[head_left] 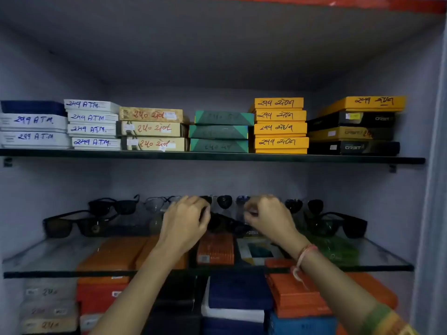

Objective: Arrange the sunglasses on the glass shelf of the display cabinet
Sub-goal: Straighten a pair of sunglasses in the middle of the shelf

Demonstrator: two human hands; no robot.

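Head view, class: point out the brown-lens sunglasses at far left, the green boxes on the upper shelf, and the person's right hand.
brown-lens sunglasses (58, 227), head view, on a lens.
green boxes (219, 132), head view, on the middle box's front.
right hand (267, 212), head view, on its back.

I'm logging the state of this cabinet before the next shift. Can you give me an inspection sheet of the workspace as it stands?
Surface: glass shelf, front part bare, boxes showing through from below.
Job's things: sunglasses in rows toward the back; brown-lens pair at left, black pair at right, dark pair in the middle between the hands.
Clutter: nothing seen on the glass shelf.
Hands: left hand and right hand both curled at the ends of the middle pair; grip blurred.
Cables: nothing seen.
Surroundings: upper shelf carries stacked boxes, white, beige, green, yellow and black; orange and blue boxes below; thread band on the right wrist.
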